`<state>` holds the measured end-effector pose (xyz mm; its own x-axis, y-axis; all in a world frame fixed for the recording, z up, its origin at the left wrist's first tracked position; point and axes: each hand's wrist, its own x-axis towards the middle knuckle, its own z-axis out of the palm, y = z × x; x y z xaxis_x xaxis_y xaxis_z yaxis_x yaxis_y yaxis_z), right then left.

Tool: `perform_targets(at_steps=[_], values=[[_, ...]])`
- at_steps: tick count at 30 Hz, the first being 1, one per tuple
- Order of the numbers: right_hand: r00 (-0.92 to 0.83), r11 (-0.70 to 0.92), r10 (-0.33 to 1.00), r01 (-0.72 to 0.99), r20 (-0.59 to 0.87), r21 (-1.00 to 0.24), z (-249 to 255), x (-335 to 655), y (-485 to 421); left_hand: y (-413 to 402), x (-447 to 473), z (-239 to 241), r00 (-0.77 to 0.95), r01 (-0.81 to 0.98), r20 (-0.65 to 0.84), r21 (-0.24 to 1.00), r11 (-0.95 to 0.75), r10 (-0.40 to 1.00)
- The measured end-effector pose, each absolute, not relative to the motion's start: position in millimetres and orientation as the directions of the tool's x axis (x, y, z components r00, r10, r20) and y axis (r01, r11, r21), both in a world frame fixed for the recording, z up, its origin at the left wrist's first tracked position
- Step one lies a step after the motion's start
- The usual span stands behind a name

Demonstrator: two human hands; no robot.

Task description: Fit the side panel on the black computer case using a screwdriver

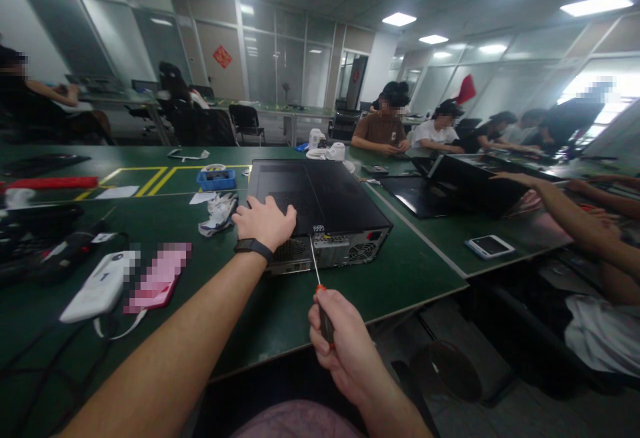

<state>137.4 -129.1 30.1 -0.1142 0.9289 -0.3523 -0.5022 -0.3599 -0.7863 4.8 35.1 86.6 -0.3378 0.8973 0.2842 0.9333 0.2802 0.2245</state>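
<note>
A black desktop computer case (340, 191) lies flat on the green table, its rear panel with ports and a fan grille facing me. My left hand (266, 223) rests on the top near the left rear corner, fingers spread. In my right hand (343, 338) is a screwdriver (326, 323) with a dark and orange handle, the fingers wrapped round it. Its thin metal shaft points up and away to the upper edge of the rear panel. Whether the tip sits in a screw is too small to tell.
Left of the case are a blue basket (216, 179), grey-white gloves (219, 213), a white power bank-like device (100, 288) and a pink phone-shaped item (159, 278). A white phone (489, 247) lies to the right, where a co-worker's arm (565, 208) reaches over another black case (470, 185).
</note>
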Motion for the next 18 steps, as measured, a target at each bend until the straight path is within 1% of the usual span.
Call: perform_targets(at_steps=[7,14,18], values=[[-0.142,-0.384,0.921,-0.489,-0.362,-0.784,26.0,139.5,-128.8,35.2,4.3,86.8,-0.336,0.933,0.279,0.227,0.278,0.899],[-0.111,-0.345,0.936,-0.483,-0.334,-0.805,26.7,138.6,-128.1,34.3,4.7,86.6,-0.337,0.933,0.283,0.228,0.278,0.898],[-0.134,-0.363,0.930,-0.482,-0.342,-0.798,29.6,138.7,-129.1,33.6,4.9,87.5,-0.337,0.933,0.282,0.230,0.277,0.898]])
